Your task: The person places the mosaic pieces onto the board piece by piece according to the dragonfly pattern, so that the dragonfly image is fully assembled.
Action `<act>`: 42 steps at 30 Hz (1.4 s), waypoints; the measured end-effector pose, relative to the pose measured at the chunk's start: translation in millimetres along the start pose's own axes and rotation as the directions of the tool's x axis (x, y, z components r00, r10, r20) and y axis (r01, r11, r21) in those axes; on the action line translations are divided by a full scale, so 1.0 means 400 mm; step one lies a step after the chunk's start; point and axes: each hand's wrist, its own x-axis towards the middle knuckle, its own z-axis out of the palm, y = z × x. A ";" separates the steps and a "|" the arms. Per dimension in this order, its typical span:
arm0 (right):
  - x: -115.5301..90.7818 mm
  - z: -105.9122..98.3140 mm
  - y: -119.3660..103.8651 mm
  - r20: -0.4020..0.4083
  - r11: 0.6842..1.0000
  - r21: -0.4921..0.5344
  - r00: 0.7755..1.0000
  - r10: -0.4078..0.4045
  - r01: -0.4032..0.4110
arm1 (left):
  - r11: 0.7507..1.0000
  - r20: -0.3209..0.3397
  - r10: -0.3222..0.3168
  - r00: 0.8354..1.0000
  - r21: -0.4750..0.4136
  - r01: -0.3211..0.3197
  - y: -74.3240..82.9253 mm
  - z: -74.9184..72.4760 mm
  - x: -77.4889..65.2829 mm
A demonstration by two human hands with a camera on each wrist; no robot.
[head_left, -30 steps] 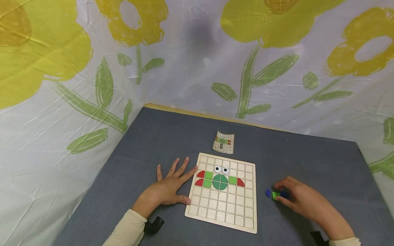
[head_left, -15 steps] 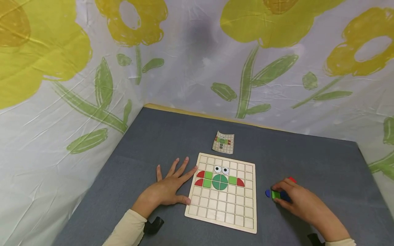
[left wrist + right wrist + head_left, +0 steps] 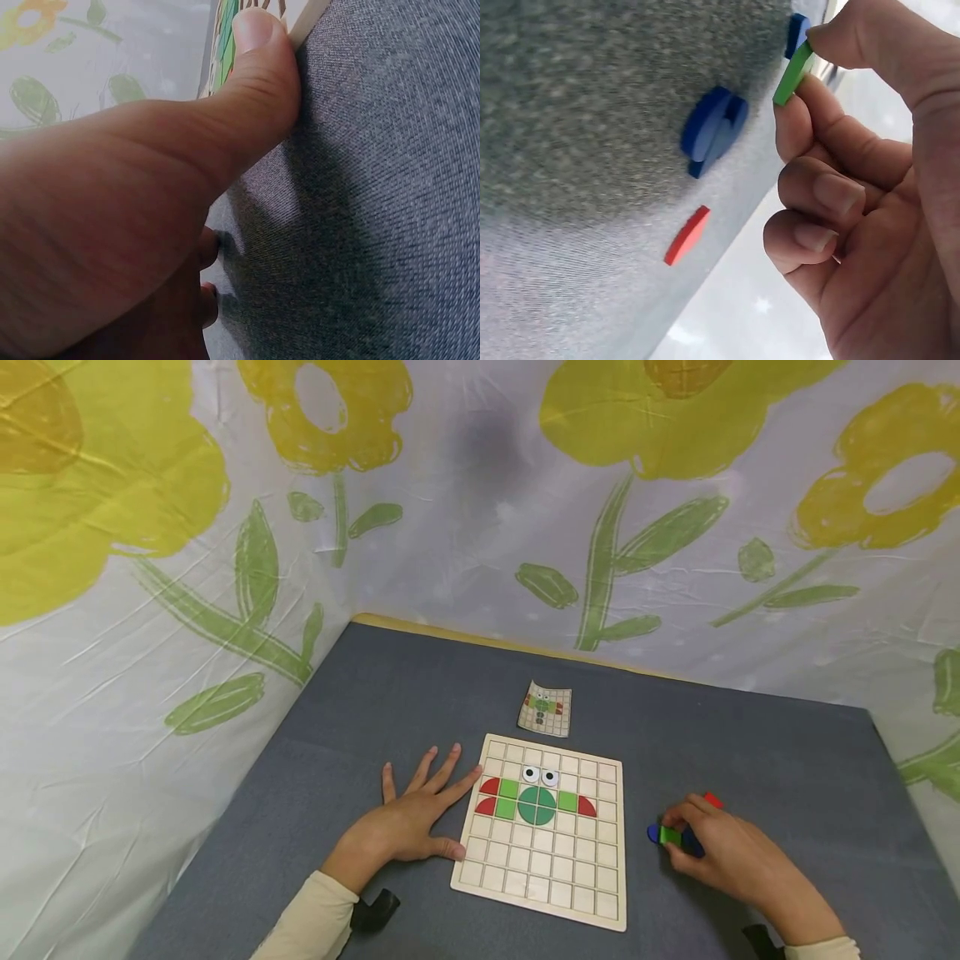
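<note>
My right hand [image 3: 726, 850] pinches a small green square tile [image 3: 793, 73] between thumb and fingertips, right of the board. Around it lie dark blue curved pieces [image 3: 705, 126], some partly stacked, and a red piece [image 3: 688, 235] lies farther off. Another blue piece [image 3: 798, 34] shows just past the green tile. With fingers spread, my left hand [image 3: 405, 825] lies flat at the left edge of a wooden grid board [image 3: 540, 864]. Its thumb and index fingertip touch that edge. On the board sit two round eyes [image 3: 540, 775], a dark green circle [image 3: 536, 806] of quarter pieces, light green squares and red quarter-rounds.
A small, slightly curled picture card [image 3: 545, 714] with a similar pattern lies beyond the board. The dark grey tabletop [image 3: 420, 685] ends at flower-printed fabric walls [image 3: 465, 527] at the back and sides.
My right hand has come in around the green tile and now grips it, tilting it a little. Its shift has uncovered the red piece. The left hand keeps its place.
</note>
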 end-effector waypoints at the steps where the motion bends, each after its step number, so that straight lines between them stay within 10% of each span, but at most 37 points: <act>1: 0.002 -0.001 -0.002 -0.008 1.000 -0.005 1.000 -0.001 0.001 | 1.000 0.000 0.000 1.000 0.000 0.000 0.000 0.000 0.000; 42: 0.144 0.080 -0.221 -0.236 0.928 -0.120 0.898 -0.371 0.352 | 1.000 0.003 -0.018 1.000 0.014 0.018 0.001 0.002 0.002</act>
